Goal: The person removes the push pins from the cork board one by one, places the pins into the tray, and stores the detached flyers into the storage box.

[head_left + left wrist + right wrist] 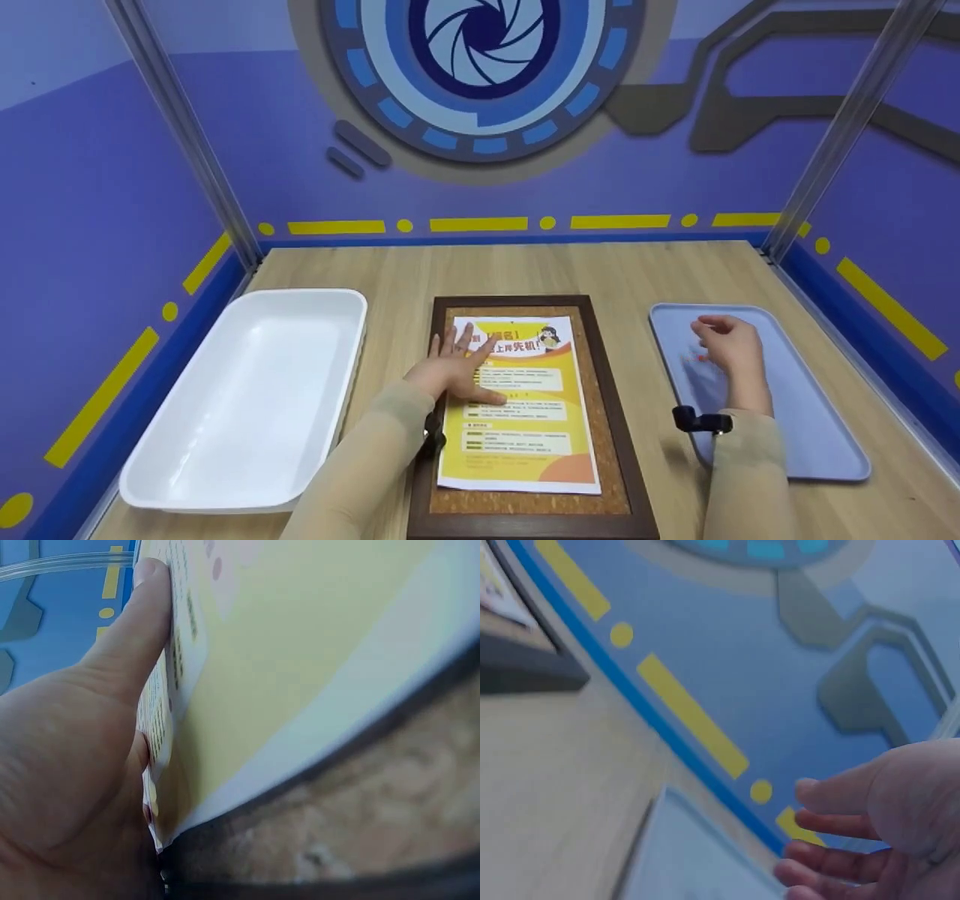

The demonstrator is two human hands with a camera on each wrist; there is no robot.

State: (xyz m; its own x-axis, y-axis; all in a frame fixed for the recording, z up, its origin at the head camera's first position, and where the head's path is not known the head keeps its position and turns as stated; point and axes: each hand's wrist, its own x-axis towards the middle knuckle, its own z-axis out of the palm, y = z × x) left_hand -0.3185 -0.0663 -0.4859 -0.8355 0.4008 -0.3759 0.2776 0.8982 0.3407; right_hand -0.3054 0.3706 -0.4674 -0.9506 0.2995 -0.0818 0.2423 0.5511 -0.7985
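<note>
A yellow and white printed sheet (517, 435) lies on a brown-framed cork board (613, 450). My left hand (457, 375) rests on the sheet's upper left part with its fingers spread. In the left wrist view, the thumb (142, 622) lies along the printed side. A small dark dot (512, 322) shows at the sheet's top edge. My right hand (731, 349) is over a light blue tray (802, 442), its fingers loosely bent. A gap shows between thumb (832, 795) and forefinger in the right wrist view, with nothing visible in it. Tiny orange-red bits (701, 358) lie on the tray beside the fingers.
To the left stands a white plastic basin (225, 405). All of it sits on a wooden table (397, 277), with blue-purple printed panels (247, 150) at the back and both sides.
</note>
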